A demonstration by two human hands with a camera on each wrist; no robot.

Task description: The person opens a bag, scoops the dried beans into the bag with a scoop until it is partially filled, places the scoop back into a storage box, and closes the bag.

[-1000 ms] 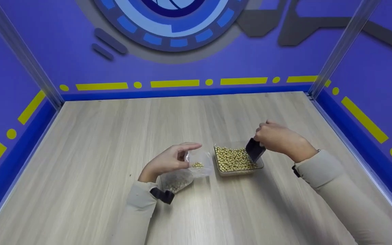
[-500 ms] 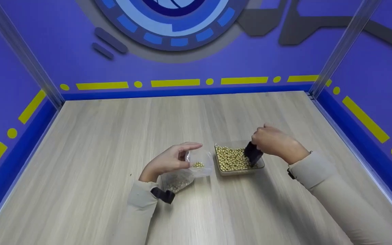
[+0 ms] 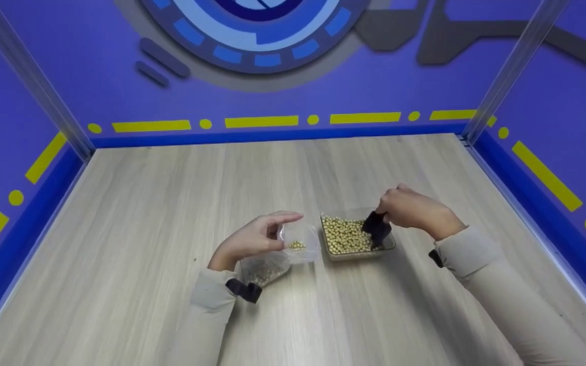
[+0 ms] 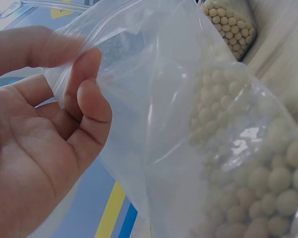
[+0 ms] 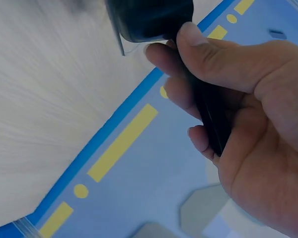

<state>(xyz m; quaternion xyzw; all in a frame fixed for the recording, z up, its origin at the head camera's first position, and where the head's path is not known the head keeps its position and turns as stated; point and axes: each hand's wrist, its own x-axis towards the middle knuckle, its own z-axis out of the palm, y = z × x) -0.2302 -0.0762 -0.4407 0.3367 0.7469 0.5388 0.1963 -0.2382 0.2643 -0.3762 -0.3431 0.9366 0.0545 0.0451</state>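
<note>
My left hand [image 3: 252,236] pinches the edge of a clear zip bag [image 3: 298,256] that has a small cluster of golden beads [image 3: 296,245] inside. Close to the left wrist camera is another clear bag [image 3: 267,267], filled with pale beads [image 4: 268,193], lying below the left hand. To the right stands a clear rectangular container [image 3: 356,257] of golden beads [image 3: 344,236]. My right hand [image 3: 415,211] grips a black scoop [image 3: 377,226], its blade tilted down into the container's right side. The right wrist view shows fingers wrapped round the scoop's handle [image 5: 211,114].
All of this is on a pale wood-grain table [image 3: 171,203]. Purple panels [image 3: 94,66] with yellow markings rise at the back and both sides, joined by metal corner posts [image 3: 506,66].
The right hand has shifted slightly left and the scoop's blade has gone lower among the beads, turning a little. My left hand and the bags stay in place.
</note>
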